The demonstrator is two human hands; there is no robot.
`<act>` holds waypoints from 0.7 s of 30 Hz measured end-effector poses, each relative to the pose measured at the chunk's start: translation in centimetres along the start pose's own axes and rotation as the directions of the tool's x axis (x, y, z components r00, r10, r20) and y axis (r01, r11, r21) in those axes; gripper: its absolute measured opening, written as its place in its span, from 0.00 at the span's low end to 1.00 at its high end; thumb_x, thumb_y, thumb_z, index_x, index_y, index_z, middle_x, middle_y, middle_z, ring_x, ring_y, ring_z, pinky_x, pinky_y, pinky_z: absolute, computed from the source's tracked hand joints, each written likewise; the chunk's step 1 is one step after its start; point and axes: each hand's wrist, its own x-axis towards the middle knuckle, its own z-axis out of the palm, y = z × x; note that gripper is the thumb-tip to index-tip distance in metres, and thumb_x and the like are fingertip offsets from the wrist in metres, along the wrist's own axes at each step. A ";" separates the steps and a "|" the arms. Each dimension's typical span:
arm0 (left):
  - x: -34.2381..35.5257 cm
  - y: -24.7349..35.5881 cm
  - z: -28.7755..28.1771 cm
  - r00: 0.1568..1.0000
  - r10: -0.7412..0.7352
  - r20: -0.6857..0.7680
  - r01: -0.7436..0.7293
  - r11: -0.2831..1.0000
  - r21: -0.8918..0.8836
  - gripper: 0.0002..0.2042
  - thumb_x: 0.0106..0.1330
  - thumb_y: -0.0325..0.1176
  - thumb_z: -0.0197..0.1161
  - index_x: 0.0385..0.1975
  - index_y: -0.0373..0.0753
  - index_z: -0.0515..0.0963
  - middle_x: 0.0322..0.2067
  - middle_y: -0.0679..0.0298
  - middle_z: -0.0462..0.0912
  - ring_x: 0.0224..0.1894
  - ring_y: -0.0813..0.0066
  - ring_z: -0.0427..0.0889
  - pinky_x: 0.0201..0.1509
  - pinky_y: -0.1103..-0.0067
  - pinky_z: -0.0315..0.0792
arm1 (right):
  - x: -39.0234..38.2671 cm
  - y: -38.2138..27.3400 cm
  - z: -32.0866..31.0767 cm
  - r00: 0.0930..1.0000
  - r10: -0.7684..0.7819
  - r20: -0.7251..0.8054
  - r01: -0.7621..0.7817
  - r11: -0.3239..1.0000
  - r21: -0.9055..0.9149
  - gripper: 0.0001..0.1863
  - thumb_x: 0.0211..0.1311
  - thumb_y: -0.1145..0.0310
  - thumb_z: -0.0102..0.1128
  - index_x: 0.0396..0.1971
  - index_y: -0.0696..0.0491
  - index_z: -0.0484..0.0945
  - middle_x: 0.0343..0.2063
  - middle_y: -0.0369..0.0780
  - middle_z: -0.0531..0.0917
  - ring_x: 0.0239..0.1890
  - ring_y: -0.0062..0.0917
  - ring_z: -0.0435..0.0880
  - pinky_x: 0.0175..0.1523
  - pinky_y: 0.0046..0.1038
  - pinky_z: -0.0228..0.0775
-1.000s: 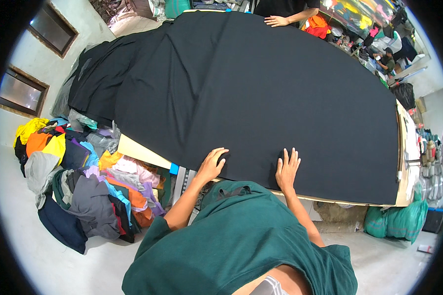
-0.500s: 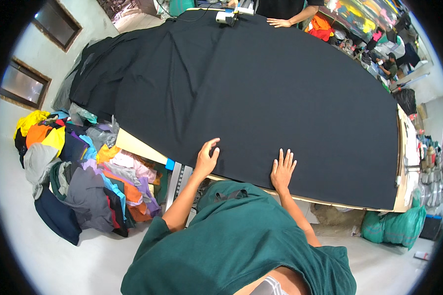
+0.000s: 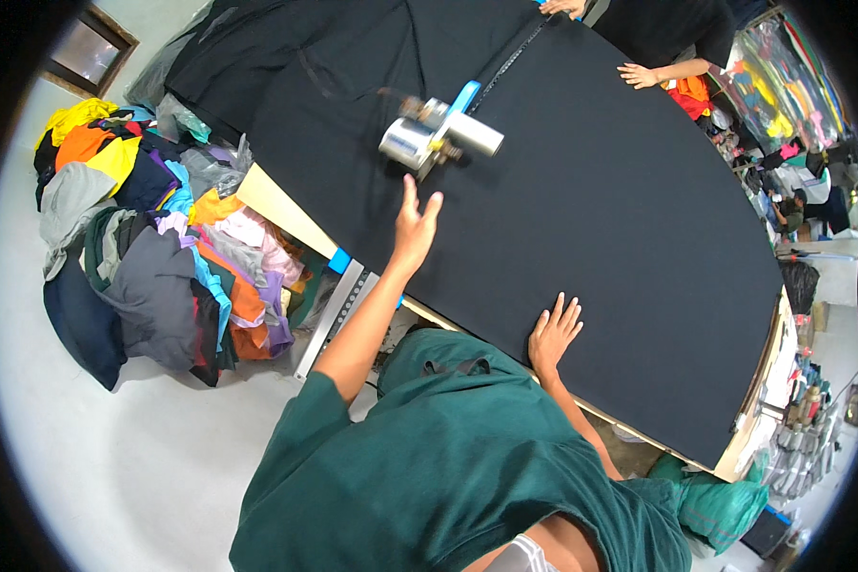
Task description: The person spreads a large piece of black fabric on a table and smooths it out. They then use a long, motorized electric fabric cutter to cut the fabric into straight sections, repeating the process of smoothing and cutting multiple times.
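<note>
Pale grey floor (image 3: pixel 191 458) surrounds the pale wooden table (image 3: pixel 286 212) I watch remotely through the head view; a heap of many-coloured garments (image 3: pixel 167 286) lies beyond its left edge. Matt black fabric (image 3: pixel 620 238) covers the table, smooth toward the right edge, creased toward the left. Over it, inward from the near edge, is a blurred white-and-silver machine with a blue handle (image 3: pixel 477 132). The left hand (image 3: pixel 416 234) points toward it, thumb and fingers apart; I can't tell whether a fingertip touches. The right hand (image 3: pixel 551 338) lies spread on the fabric by the near edge. My judgement of progress: fabric laid out, a narrow dotted strip (image 3: pixel 511 63) showing from far edge to machine, the nearer stretch left.
</note>
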 end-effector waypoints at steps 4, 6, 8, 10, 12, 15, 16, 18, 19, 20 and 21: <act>-9.1 -1.4 -6.8 0.974 -0.210 -0.089 0.173 0.935 -0.309 0.37 0.80 0.35 0.61 0.80 0.27 0.50 0.80 0.41 0.54 0.82 0.56 0.56 0.84 0.67 0.52 | 0.1 -0.1 0.0 1.000 0.005 -0.003 -0.005 1.000 0.002 0.32 0.82 0.59 0.44 0.82 0.49 0.56 0.82 0.52 0.51 0.84 0.47 0.45 0.83 0.56 0.34; -13.4 -1.5 -11.8 0.953 -0.283 -0.110 0.242 0.926 -0.288 0.32 0.79 0.32 0.59 0.78 0.25 0.56 0.77 0.42 0.61 0.80 0.55 0.61 0.83 0.67 0.54 | 0.1 -0.3 0.0 1.000 0.011 -0.009 -0.011 1.000 -0.004 0.32 0.82 0.60 0.44 0.82 0.49 0.56 0.82 0.52 0.51 0.84 0.47 0.45 0.84 0.56 0.34; -16.9 -1.3 -16.2 0.942 -0.330 -0.057 0.297 0.902 -0.313 0.32 0.80 0.35 0.57 0.76 0.22 0.57 0.75 0.39 0.65 0.79 0.55 0.64 0.83 0.66 0.54 | 0.3 -0.5 0.0 1.000 0.015 -0.011 -0.015 1.000 -0.014 0.32 0.82 0.60 0.43 0.81 0.48 0.56 0.82 0.52 0.51 0.84 0.46 0.45 0.84 0.55 0.34; -19.1 -1.0 -18.2 0.907 -0.416 -0.067 0.367 0.859 -0.356 0.35 0.73 0.28 0.58 0.76 0.22 0.55 0.75 0.38 0.63 0.80 0.54 0.62 0.84 0.65 0.52 | 0.4 -0.7 -0.1 1.000 0.026 0.004 -0.026 0.999 -0.022 0.32 0.81 0.60 0.43 0.81 0.49 0.56 0.82 0.51 0.51 0.84 0.46 0.45 0.84 0.55 0.34; -19.8 -0.4 -19.0 0.891 -0.451 -0.051 0.411 0.850 -0.330 0.37 0.68 0.24 0.59 0.77 0.22 0.55 0.76 0.38 0.62 0.80 0.54 0.60 0.85 0.65 0.52 | 0.5 -0.9 -0.1 0.999 0.037 0.010 -0.037 0.999 -0.030 0.32 0.81 0.61 0.43 0.81 0.49 0.56 0.82 0.51 0.51 0.84 0.46 0.45 0.84 0.55 0.34; -17.2 -0.1 -17.3 0.924 -0.376 0.065 0.377 0.872 -0.313 0.42 0.61 0.20 0.59 0.79 0.28 0.53 0.78 0.42 0.59 0.82 0.54 0.57 0.85 0.66 0.50 | 0.6 -1.0 -0.1 0.999 0.045 0.010 -0.045 0.998 -0.043 0.33 0.80 0.61 0.44 0.81 0.49 0.57 0.82 0.51 0.51 0.84 0.46 0.45 0.84 0.55 0.34; -15.3 -0.2 -16.2 0.940 -0.322 0.115 0.342 0.889 -0.305 0.43 0.61 0.20 0.60 0.80 0.29 0.53 0.78 0.43 0.59 0.82 0.54 0.57 0.85 0.66 0.50 | 0.7 -1.0 -0.1 0.999 0.047 0.011 -0.046 0.998 -0.042 0.33 0.80 0.61 0.44 0.81 0.49 0.57 0.82 0.51 0.51 0.84 0.46 0.46 0.84 0.54 0.34; -9.1 -0.3 -12.7 0.934 -0.259 0.247 0.308 0.933 -0.187 0.43 0.63 0.22 0.61 0.81 0.31 0.51 0.80 0.46 0.57 0.83 0.54 0.54 0.84 0.66 0.50 | 0.7 -1.0 0.0 0.999 0.048 0.003 -0.048 0.998 -0.037 0.33 0.79 0.61 0.45 0.81 0.49 0.57 0.82 0.51 0.52 0.84 0.46 0.46 0.84 0.54 0.34; -5.3 -0.2 -10.5 0.926 -0.216 0.311 0.286 0.937 -0.202 0.43 0.67 0.26 0.63 0.82 0.31 0.49 0.81 0.46 0.53 0.84 0.54 0.51 0.84 0.66 0.51 | 0.7 -1.0 0.0 0.999 0.048 0.001 -0.048 0.998 -0.037 0.33 0.79 0.61 0.45 0.81 0.49 0.57 0.81 0.51 0.52 0.84 0.46 0.46 0.84 0.54 0.35; -0.9 0.2 -8.0 0.914 -0.178 0.364 0.275 0.932 -0.236 0.42 0.70 0.29 0.63 0.82 0.31 0.48 0.82 0.46 0.50 0.84 0.55 0.50 0.84 0.67 0.51 | 0.8 -1.0 0.0 0.999 0.052 0.004 -0.052 0.998 -0.037 0.33 0.79 0.61 0.45 0.81 0.49 0.58 0.81 0.52 0.53 0.84 0.46 0.46 0.84 0.54 0.35; 3.8 1.1 -5.1 0.907 -0.181 0.381 0.310 0.898 -0.311 0.42 0.72 0.31 0.64 0.81 0.30 0.48 0.82 0.45 0.49 0.84 0.57 0.50 0.84 0.68 0.51 | 0.8 -1.0 0.0 0.999 0.041 -0.007 -0.041 0.999 -0.027 0.33 0.79 0.61 0.46 0.80 0.49 0.58 0.81 0.52 0.53 0.84 0.47 0.47 0.84 0.55 0.36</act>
